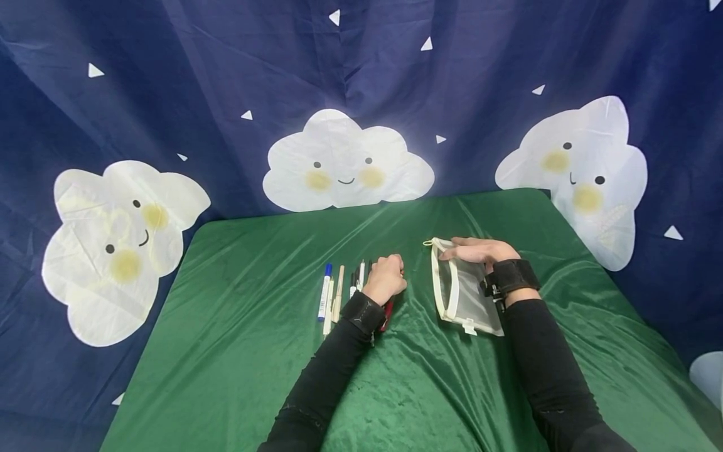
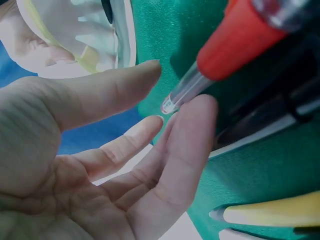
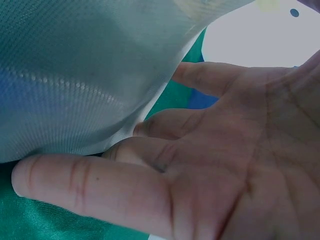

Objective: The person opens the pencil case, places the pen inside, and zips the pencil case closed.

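A red pen (image 2: 235, 42) slants down toward my left hand (image 1: 386, 278), its clear tip right at a bent fingertip in the left wrist view. The left thumb (image 2: 110, 90) stands apart from the pen and from the other fingers. In the head view this hand reaches over the right end of a row of pens, partly hiding them. My right hand (image 1: 480, 251) holds a pale mesh zip pouch (image 1: 477, 295) by its far end. The pouch mouth gapes toward the left. In the right wrist view several fingers (image 3: 90, 190) lie along and behind the mesh.
Left of my left hand lie a blue-capped marker (image 1: 324, 294), a beige pen (image 1: 338, 295) and other pens with dark and white parts. A green cloth (image 1: 254, 351) covers the table. Behind it hangs a navy curtain (image 1: 226, 63) with smiling clouds.
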`<state>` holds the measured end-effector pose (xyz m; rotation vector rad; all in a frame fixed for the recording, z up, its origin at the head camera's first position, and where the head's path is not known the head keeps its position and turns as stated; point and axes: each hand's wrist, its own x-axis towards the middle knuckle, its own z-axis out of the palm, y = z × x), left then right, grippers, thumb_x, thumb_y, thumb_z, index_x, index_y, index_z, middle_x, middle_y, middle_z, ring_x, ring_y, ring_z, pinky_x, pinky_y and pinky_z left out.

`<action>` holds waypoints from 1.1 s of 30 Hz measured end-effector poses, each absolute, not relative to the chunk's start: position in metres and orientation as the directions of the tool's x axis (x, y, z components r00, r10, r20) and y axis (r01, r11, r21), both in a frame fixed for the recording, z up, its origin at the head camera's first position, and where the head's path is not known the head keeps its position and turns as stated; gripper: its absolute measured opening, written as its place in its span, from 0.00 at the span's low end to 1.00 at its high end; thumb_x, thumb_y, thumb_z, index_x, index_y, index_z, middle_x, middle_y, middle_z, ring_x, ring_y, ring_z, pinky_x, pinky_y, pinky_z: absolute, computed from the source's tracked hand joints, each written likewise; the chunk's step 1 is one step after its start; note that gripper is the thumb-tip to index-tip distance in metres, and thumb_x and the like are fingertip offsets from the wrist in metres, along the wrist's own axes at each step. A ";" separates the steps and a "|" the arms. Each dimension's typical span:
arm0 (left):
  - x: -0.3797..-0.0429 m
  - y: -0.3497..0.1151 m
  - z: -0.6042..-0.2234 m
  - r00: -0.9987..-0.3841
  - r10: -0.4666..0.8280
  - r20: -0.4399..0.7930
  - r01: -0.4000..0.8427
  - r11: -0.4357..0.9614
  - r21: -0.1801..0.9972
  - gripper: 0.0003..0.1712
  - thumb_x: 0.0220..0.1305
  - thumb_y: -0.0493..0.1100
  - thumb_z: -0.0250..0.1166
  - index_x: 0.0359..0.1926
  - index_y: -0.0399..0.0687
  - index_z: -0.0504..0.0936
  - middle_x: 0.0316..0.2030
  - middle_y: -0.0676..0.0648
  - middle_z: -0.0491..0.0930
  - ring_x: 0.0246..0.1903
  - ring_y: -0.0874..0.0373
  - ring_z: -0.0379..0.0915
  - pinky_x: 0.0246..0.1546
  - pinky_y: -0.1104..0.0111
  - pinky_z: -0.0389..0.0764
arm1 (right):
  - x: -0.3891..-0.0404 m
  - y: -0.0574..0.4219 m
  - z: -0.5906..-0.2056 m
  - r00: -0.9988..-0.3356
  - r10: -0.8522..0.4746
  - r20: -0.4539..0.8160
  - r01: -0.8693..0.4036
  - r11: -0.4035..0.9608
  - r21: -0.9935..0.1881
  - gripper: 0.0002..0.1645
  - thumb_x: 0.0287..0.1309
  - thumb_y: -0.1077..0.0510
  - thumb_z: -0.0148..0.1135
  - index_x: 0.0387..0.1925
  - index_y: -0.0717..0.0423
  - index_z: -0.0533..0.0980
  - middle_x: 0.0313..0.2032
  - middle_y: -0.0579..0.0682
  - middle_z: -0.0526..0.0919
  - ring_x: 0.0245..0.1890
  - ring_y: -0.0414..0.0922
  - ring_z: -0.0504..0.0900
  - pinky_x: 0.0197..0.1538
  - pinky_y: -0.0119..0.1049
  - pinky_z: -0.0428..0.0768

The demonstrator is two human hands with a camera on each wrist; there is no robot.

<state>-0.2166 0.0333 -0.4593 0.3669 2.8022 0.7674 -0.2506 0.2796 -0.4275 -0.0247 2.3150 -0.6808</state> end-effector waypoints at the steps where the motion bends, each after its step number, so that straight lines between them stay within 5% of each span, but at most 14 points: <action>1: -0.216 0.033 -0.460 -0.945 0.293 -0.147 0.179 0.836 0.519 0.16 0.58 0.30 0.62 0.27 0.50 0.64 0.26 0.51 0.65 0.26 0.54 0.60 0.24 0.69 0.59 | -0.250 0.280 -0.427 -0.746 -0.206 -0.634 0.170 0.861 -0.480 0.62 0.62 0.25 0.52 0.82 0.50 0.37 0.81 0.65 0.36 0.77 0.71 0.50 0.55 0.58 0.82; 13: -0.215 0.030 -0.457 -0.923 0.351 -0.157 0.246 0.854 0.458 0.10 0.58 0.30 0.63 0.33 0.47 0.72 0.28 0.50 0.69 0.30 0.52 0.68 0.28 0.68 0.65 | -0.250 0.279 -0.426 -0.742 -0.211 -0.636 0.171 0.858 -0.484 0.62 0.62 0.26 0.53 0.82 0.51 0.37 0.81 0.65 0.36 0.77 0.71 0.50 0.57 0.61 0.80; 21: -0.217 0.030 -0.456 -0.915 0.335 -0.223 0.179 0.835 0.520 0.10 0.58 0.28 0.62 0.32 0.45 0.72 0.30 0.45 0.73 0.15 0.53 0.74 0.10 0.71 0.74 | -0.251 0.278 -0.426 -0.737 -0.213 -0.642 0.180 0.853 -0.489 0.63 0.62 0.26 0.53 0.82 0.51 0.37 0.81 0.66 0.36 0.77 0.72 0.49 0.58 0.63 0.79; 26: -0.218 0.030 -0.454 -0.908 0.326 -0.264 0.136 0.824 0.550 0.09 0.59 0.27 0.62 0.31 0.44 0.73 0.41 0.40 0.79 0.16 0.52 0.75 0.11 0.71 0.76 | -0.251 0.278 -0.427 -0.733 -0.216 -0.645 0.182 0.852 -0.491 0.61 0.64 0.27 0.53 0.82 0.51 0.37 0.81 0.66 0.36 0.77 0.72 0.48 0.60 0.65 0.77; 29: -0.219 0.029 -0.453 -0.903 0.317 -0.290 0.095 0.806 0.584 0.08 0.60 0.27 0.62 0.39 0.40 0.79 0.52 0.38 0.79 0.22 0.49 0.77 0.13 0.70 0.78 | -0.252 0.278 -0.427 -0.729 -0.220 -0.648 0.175 0.856 -0.487 0.61 0.64 0.28 0.52 0.82 0.52 0.36 0.80 0.67 0.35 0.77 0.73 0.48 0.59 0.64 0.78; 33: -0.219 0.027 -0.450 -0.903 0.297 -0.311 0.049 0.790 0.611 0.23 0.63 0.29 0.62 0.59 0.42 0.80 0.59 0.36 0.78 0.24 0.47 0.78 0.15 0.69 0.79 | -0.253 0.277 -0.427 -0.725 -0.219 -0.653 0.177 0.857 -0.484 0.61 0.65 0.28 0.52 0.82 0.52 0.36 0.80 0.67 0.36 0.76 0.74 0.49 0.58 0.64 0.79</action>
